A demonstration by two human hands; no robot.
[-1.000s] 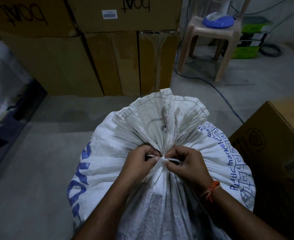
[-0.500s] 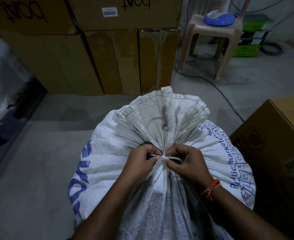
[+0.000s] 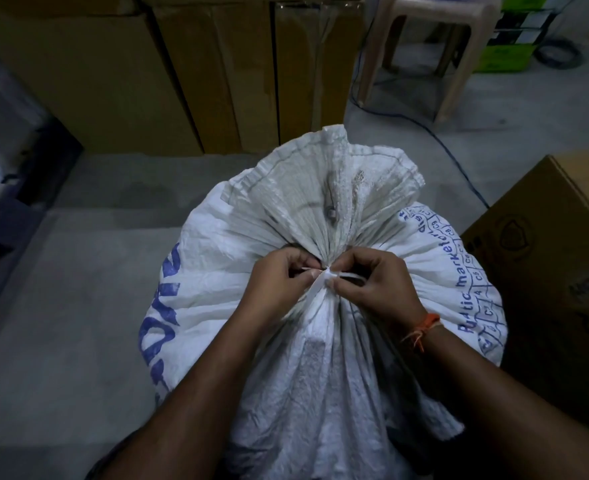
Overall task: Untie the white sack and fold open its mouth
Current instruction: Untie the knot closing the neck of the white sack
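Note:
A full white woven sack point(image 3: 217, 258) with blue print stands on the floor right in front of me. Its neck is gathered and bound by a white plastic tie point(image 3: 326, 277), and the bunched mouth point(image 3: 324, 181) fans out beyond the knot. My left hand point(image 3: 279, 282) pinches the tie's left end at the knot. On the other side, my right hand point(image 3: 376, 282) pinches the right end, an orange thread band on its wrist. Both hands press against the sack's neck.
Stacked brown cartons point(image 3: 182, 81) stand behind the sack. Another carton point(image 3: 556, 258) sits close at the right. A beige plastic stool point(image 3: 435, 36) and a blue cable point(image 3: 459, 161) lie at the back right. A dark pallet with wrapped goods point(image 3: 5, 174) is at the left.
My head has dipped, so the sack sits slightly lower in view. Both hands stay at the knot, fingers working the tie; the sack remains tied.

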